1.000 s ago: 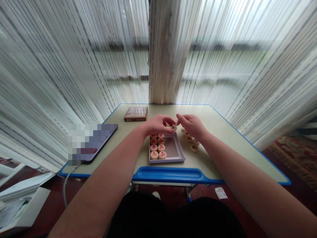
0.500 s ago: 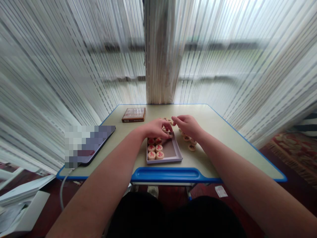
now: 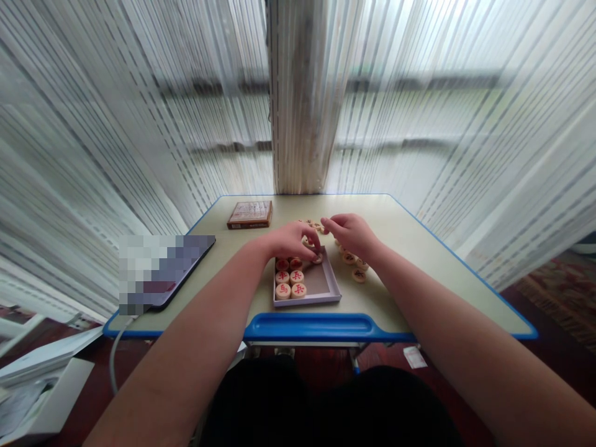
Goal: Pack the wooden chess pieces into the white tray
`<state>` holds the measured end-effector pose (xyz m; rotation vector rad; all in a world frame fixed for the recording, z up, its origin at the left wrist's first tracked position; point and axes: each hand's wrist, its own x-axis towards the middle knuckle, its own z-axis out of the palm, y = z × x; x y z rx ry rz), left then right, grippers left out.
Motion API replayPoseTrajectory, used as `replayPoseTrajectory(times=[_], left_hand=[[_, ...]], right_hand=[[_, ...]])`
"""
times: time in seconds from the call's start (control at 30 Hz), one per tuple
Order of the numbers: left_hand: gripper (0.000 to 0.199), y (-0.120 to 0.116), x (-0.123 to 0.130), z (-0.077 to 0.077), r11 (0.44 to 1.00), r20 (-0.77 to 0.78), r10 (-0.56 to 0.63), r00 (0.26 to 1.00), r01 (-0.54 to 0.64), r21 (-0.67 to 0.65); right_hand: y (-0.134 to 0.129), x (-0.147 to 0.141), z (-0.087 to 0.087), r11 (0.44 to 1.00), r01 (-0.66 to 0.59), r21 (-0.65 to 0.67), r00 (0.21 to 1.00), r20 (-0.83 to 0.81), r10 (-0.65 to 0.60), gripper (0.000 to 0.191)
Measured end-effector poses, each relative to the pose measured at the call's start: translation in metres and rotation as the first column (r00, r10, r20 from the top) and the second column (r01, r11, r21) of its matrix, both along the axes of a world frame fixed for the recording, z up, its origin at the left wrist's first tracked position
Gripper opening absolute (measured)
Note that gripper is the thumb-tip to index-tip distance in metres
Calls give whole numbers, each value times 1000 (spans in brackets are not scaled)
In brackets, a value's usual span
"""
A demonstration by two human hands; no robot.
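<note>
A shallow white box (image 3: 336,294) on the table holds several round wooden Chinese chess pieces with red characters, in rows along its left side; one red piece (image 3: 298,290) lies at the near end. My left hand (image 3: 294,239) reaches over the far part of the box, thumb and fingers closed on a Chinese chess piece (image 3: 318,258) inside it. Just to the right, my right hand (image 3: 350,231) is held with its fingers curled together; what they hold, if anything, is hidden. Loose pieces with dark characters (image 3: 358,275) lie below and beyond my right hand.
A flat brown box (image 3: 250,214) lies at the table's back left. On the left edge sits a dark tablet-like device (image 3: 186,273), partly pixelated, with a white cable (image 3: 114,360). A blue pencil tray (image 3: 311,324) runs along the front edge. Curtains hang behind.
My left fingers have lowered slightly with the piece towards the box floor. My right hand has hardly moved. The whole view has shifted a little.
</note>
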<state>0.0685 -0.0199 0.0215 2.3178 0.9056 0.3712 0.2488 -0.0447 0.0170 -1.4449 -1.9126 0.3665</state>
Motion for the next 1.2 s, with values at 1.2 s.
replayPoseTrajectory(times=[1.2], left_hand=[[21, -1, 3, 1, 995, 234, 93, 968, -99, 16]], right_hand=[[4, 1, -3, 1000, -17, -23, 996, 83, 19, 40]])
